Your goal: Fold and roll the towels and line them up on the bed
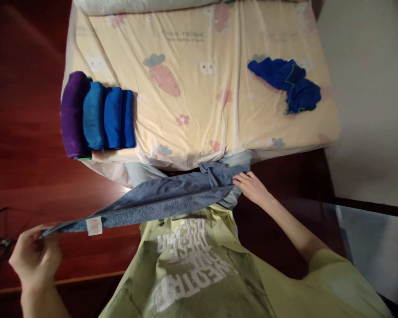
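Note:
A grey-blue towel (172, 198) is stretched across my lap between both hands, with a small white label (94, 225) near its left end. My left hand (36, 254), at the lower left, pinches one end of it. On the right, my right hand (252, 187) grips the other end beside the bed's front edge, where the cloth bunches and folds over. Part of the towel's far side hangs loosely over my knees.
Rolled or folded cloths stand in a row on the bed's left: purple (73, 115), teal (93, 115) and blue (112, 117). A crumpled dark blue cloth (288, 81) lies at right on the carrot-patterned sheet (192, 97). A pale wall (365, 101) borders the bed's right side.

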Available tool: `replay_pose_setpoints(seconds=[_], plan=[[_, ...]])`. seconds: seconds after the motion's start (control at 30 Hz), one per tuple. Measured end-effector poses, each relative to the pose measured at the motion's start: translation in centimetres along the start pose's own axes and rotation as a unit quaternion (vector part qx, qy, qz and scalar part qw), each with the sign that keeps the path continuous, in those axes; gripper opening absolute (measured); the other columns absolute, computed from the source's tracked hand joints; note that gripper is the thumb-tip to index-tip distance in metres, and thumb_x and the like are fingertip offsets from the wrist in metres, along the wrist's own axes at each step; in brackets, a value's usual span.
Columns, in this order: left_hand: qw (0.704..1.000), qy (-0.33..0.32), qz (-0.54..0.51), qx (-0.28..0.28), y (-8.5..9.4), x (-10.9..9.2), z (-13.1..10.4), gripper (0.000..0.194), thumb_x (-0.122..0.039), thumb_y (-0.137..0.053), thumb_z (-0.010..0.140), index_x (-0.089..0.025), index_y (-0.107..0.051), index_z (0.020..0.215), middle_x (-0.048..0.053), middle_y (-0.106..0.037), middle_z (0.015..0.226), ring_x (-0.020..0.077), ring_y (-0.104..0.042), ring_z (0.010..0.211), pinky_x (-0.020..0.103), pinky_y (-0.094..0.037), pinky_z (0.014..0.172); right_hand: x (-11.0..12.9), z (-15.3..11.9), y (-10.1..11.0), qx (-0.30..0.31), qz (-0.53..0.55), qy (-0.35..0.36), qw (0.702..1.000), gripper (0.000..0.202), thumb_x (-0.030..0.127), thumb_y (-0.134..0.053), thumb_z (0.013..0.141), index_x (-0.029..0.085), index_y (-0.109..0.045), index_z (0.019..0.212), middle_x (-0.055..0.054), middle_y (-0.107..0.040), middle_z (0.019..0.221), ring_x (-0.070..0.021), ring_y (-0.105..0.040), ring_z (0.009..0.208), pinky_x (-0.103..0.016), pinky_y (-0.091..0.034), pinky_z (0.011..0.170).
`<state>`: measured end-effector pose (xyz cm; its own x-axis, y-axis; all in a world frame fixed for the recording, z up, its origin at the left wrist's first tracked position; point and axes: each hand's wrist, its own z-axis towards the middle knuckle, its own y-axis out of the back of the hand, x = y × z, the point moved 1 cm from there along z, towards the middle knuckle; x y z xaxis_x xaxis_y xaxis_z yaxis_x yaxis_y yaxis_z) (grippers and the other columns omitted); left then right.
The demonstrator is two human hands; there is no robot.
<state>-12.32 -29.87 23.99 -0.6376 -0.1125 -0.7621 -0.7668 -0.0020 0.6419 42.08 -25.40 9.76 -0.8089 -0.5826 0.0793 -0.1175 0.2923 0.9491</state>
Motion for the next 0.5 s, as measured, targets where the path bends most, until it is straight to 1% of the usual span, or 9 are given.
replay_pose_setpoints(seconds=[0.03, 0.1, 0.17, 0.23, 0.3, 0.37, 0.43, 0.47, 0.5], plan=[[1.000, 0.002, 0.002, -0.009, 0.2, 0.0, 0.5, 0.053, -0.045, -0.084, 0.044, -0.044, -0.074, 0.096, 0.009, -0.072, 0.076, 0.0465, -0.074, 0.086, 0.050, -0.057, 0.040, -0.5, -0.1, -0.3, -0.005, -0.001, -0.014, 1.000, 0.028, -0.002, -0.056, 0.086, 0.017, -0.072, 0.100, -0.010, -0.073, 0.110, -0.0235, -0.061, 0.101, -0.036, -0.034, 0.084], [0.999, 0.001, 0.008, -0.040, 1.2, 0.6, 1.5, 0.047, -0.045, -0.085, 0.045, -0.041, -0.072, 0.091, 0.009, -0.070, 0.071, 0.0451, -0.074, 0.084, 0.049, -0.056, 0.041, -1.5, -0.4, -0.5, -0.015, 0.011, -0.034, 0.999, 0.026, 0.003, -0.055, 0.090, 0.017, -0.073, 0.101, -0.010, -0.075, 0.102, -0.0234, -0.063, 0.095, -0.036, -0.035, 0.081], [0.994, -0.005, 0.025, -0.106, 2.8, 1.9, 2.5, 0.040, -0.045, -0.085, 0.051, -0.038, -0.071, 0.088, 0.008, -0.068, 0.068, 0.0427, -0.074, 0.081, 0.048, -0.055, 0.043, -3.0, -0.7, -0.2, -0.041, 0.052, -0.047, 0.997, 0.026, 0.007, -0.053, 0.093, 0.018, -0.074, 0.102, -0.009, -0.076, 0.098, -0.0234, -0.065, 0.095, -0.035, -0.038, 0.081], [0.981, -0.011, 0.054, -0.185, 4.5, 3.2, 4.0, 0.029, -0.044, -0.081, 0.063, -0.034, -0.069, 0.088, 0.008, -0.067, 0.069, 0.0376, -0.072, 0.078, 0.047, -0.055, 0.049, -5.1, -1.1, 0.8, -0.091, 0.109, -0.075, 0.987, 0.026, 0.012, -0.052, 0.096, 0.020, -0.075, 0.103, -0.008, -0.077, 0.099, -0.0235, -0.067, 0.097, -0.036, -0.043, 0.085], [0.964, -0.036, 0.086, -0.248, 5.9, 3.9, 6.5, 0.021, -0.043, -0.075, 0.074, -0.029, -0.069, 0.089, 0.006, -0.065, 0.070, 0.0294, -0.068, 0.071, 0.045, -0.053, 0.054, -7.8, -1.7, 2.8, -0.156, 0.166, -0.129, 0.965, 0.023, 0.021, -0.055, 0.097, 0.022, -0.077, 0.102, -0.008, -0.078, 0.102, -0.0236, -0.069, 0.098, -0.035, -0.047, 0.088], [0.948, -0.093, 0.100, -0.288, 6.8, 3.6, 10.0, 0.024, -0.046, -0.073, 0.078, -0.023, -0.068, 0.085, 0.002, -0.059, 0.067, 0.0196, -0.058, 0.059, 0.038, -0.046, 0.053, -10.6, -2.4, 5.4, -0.224, 0.212, -0.208, 0.928, 0.020, 0.033, -0.063, 0.095, 0.021, -0.078, 0.099, -0.008, -0.078, 0.102, -0.0232, -0.070, 0.093, -0.034, -0.051, 0.087], [0.940, -0.147, 0.075, -0.300, 7.3, 2.1, 14.1, 0.032, -0.048, -0.076, 0.080, -0.018, -0.067, 0.087, -0.001, -0.056, 0.066, 0.0127, -0.051, 0.056, 0.032, -0.040, 0.054, -13.1, -3.3, 8.4, -0.285, 0.234, -0.286, 0.884, 0.025, 0.042, -0.073, 0.089, 0.019, -0.079, 0.094, -0.009, -0.078, 0.095, -0.0202, -0.068, 0.080, -0.030, -0.052, 0.077], [0.940, -0.161, 0.047, -0.296, 7.5, 1.1, 16.2, 0.035, -0.048, -0.079, 0.079, -0.016, -0.067, 0.087, -0.003, -0.054, 0.067, 0.0107, -0.050, 0.057, 0.031, -0.039, 0.056, -14.2, -3.8, 9.9, -0.314, 0.232, -0.317, 0.864, 0.027, 0.043, -0.078, 0.086, 0.017, -0.080, 0.093, -0.008, -0.078, 0.089, -0.0177, -0.064, 0.072, -0.029, -0.050, 0.071], [0.946, -0.164, 0.009, -0.280, 7.5, -0.1, 18.2, 0.038, -0.048, -0.082, 0.080, -0.015, -0.066, 0.088, -0.003, -0.055, 0.069, 0.0107, -0.054, 0.063, 0.031, -0.038, 0.059, -15.2, -4.3, 11.3, -0.342, 0.222, -0.336, 0.849, 0.027, 0.042, -0.081, 0.083, 0.016, -0.080, 0.092, -0.008, -0.077, 0.084, -0.0148, -0.059, 0.065, -0.027, -0.047, 0.065]])
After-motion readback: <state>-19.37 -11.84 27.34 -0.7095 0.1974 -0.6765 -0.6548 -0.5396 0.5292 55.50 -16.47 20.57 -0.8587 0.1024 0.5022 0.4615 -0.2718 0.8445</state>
